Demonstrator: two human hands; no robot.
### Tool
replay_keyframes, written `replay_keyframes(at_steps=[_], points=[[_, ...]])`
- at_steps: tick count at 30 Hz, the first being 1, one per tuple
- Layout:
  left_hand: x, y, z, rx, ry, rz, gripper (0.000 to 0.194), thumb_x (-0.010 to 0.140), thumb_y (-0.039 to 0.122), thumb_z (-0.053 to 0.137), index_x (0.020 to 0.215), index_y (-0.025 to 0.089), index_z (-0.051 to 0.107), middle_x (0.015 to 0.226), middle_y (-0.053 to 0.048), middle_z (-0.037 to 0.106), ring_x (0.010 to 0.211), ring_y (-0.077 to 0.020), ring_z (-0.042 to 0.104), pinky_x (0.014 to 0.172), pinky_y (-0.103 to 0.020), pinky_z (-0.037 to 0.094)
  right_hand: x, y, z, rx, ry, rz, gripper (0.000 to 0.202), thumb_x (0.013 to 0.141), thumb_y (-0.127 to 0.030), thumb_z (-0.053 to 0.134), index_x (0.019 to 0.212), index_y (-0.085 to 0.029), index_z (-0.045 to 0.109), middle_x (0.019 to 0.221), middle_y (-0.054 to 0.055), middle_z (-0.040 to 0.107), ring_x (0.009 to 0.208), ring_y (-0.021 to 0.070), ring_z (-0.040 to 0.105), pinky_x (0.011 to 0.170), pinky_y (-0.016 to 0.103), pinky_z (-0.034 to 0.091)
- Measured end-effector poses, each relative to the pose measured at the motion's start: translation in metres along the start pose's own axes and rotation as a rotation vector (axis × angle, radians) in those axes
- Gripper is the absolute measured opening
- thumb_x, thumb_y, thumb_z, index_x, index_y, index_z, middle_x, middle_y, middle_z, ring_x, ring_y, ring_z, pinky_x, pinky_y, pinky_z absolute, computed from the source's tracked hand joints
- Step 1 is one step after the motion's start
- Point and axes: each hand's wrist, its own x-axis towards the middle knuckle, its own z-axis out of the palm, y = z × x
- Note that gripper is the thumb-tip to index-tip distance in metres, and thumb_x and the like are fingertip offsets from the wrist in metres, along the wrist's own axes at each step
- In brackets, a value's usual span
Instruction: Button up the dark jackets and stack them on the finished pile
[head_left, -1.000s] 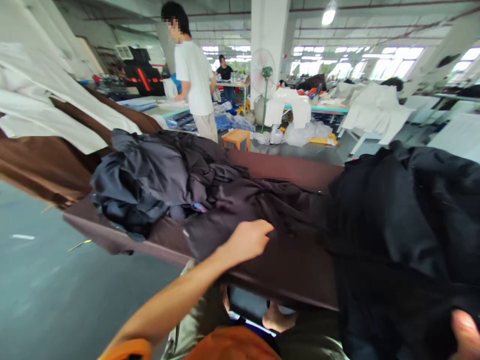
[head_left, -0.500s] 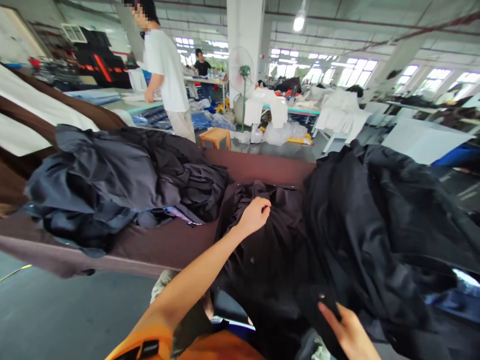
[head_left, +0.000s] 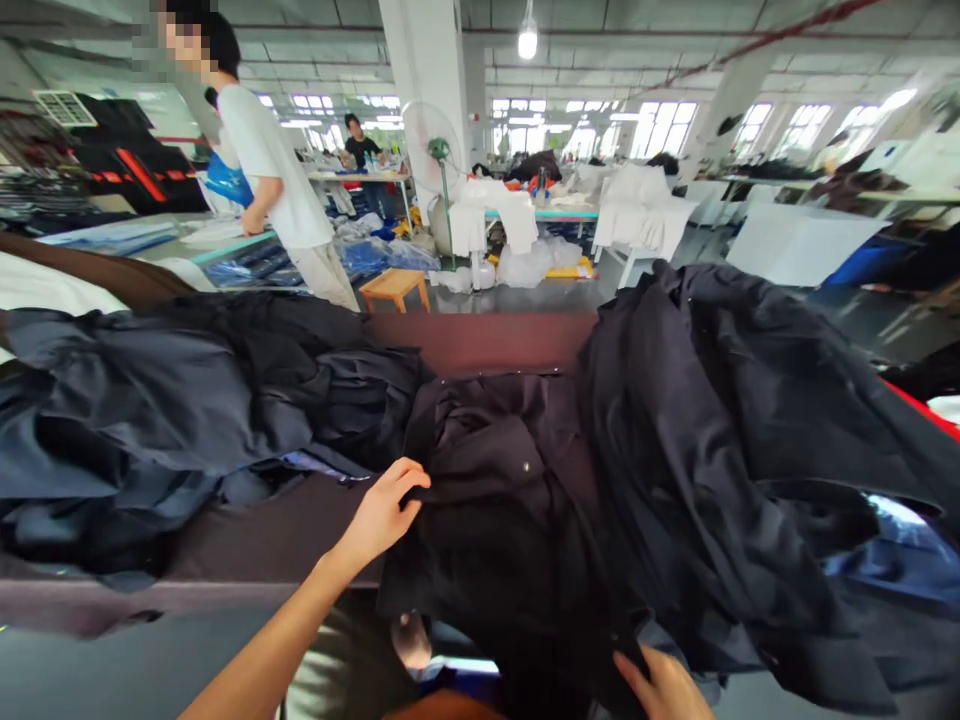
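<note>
A black garment (head_left: 517,500) with small metal snaps lies spread over the middle of the brown-covered table (head_left: 262,530) and hangs over its front edge. My left hand (head_left: 394,500) pinches the garment's left edge, thumb and fingers closed on the cloth. At the lower right, my right hand (head_left: 664,685) has its thumb and fingers closed on the hanging lower edge of the same garment, near a snap. The hand is partly cut off by the frame's bottom.
Dark garments lie heaped on the left (head_left: 187,390), and another dark heap (head_left: 720,400) stands at the right. Beyond the table are a wooden stool (head_left: 395,286), a fan (head_left: 439,150) and a person in a white shirt (head_left: 274,170). Another person in black (head_left: 362,148) stands farther back.
My left hand has moved left and toward me, from the garment's middle to its left edge. A flap with a snap now lies across the garment's upper part. The view has turned right.
</note>
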Motion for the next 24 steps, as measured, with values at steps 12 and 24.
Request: replay_keyframes(at_steps=[12, 24], points=[[-0.080, 0.049, 0.040, 0.223, -0.277, 0.208, 0.056, 0.085, 0.014, 0.056, 0.140, 0.022, 0.047, 0.142, -0.013, 0.048, 0.134, -0.0292, 0.043, 0.117, -0.052, 0.030, 0.012, -0.020, 0.008, -0.087, -0.404, 0.022, 0.043, 0.093, -0.048, 0.040, 0.092, -0.021, 0.073, 0.087, 0.011, 0.076, 0.089, 0.0289, 0.072, 0.077, 0.031, 0.053], [-0.032, 0.076, 0.049, -0.610, -0.442, -0.279, 0.032, 0.097, 0.043, 0.049, 0.089, 0.017, 0.066, 0.086, -0.001, 0.064, 0.083, -0.0163, 0.058, 0.076, -0.025, 0.046, 0.004, -0.014, -0.003, -0.104, -0.270, 0.028, 0.063, 0.094, -0.067, 0.031, 0.083, -0.018, 0.069, 0.077, 0.013, 0.072, 0.071, 0.0281, 0.069, 0.062, 0.033, 0.048]])
